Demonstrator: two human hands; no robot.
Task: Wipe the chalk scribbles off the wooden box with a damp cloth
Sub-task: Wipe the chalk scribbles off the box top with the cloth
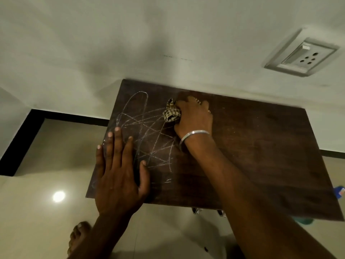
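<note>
A dark wooden box (261,156) fills the middle of the view, seen from above. White chalk scribbles (147,131) cover the left half of its top; the right half looks bare. My right hand (194,116), with a silver bangle on the wrist, presses a crumpled checked cloth (171,113) onto the top near the far edge, at the right border of the scribbles. My left hand (119,172) lies flat with fingers spread on the near left corner, partly over the chalk lines.
The box stands against a pale wall with a socket plate (302,57) at upper right. Glossy floor tiles (46,212) lie to the left, with a bare foot (78,236) below. A blue object (340,194) shows at the right edge.
</note>
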